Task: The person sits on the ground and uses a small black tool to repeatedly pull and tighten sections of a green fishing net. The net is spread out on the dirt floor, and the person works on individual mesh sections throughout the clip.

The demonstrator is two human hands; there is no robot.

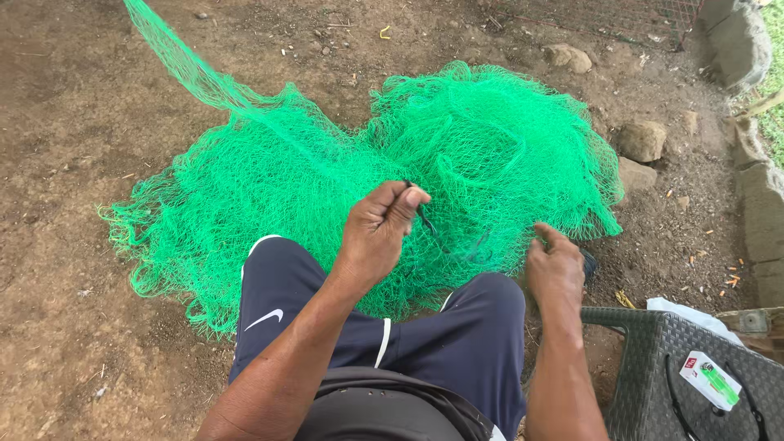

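Note:
A big heap of bright green netting [457, 139] lies on the dirt in front of my knees, with one strand trailing off to the upper left. My left hand [380, 229] is raised over the net, fingers pinched on a thin dark cord [426, 219] that runs down into the mesh. My right hand [555, 269] rests lower, at the net's near edge by my right knee, fingers curled into the mesh. I sit in dark shorts [457, 335].
A grey woven stool [653, 359] stands at the lower right, with a small packet [709, 380] and a dark loop on it. Rocks [641, 140] and a stone border [763, 212] line the right side. Bare brown earth lies to the left.

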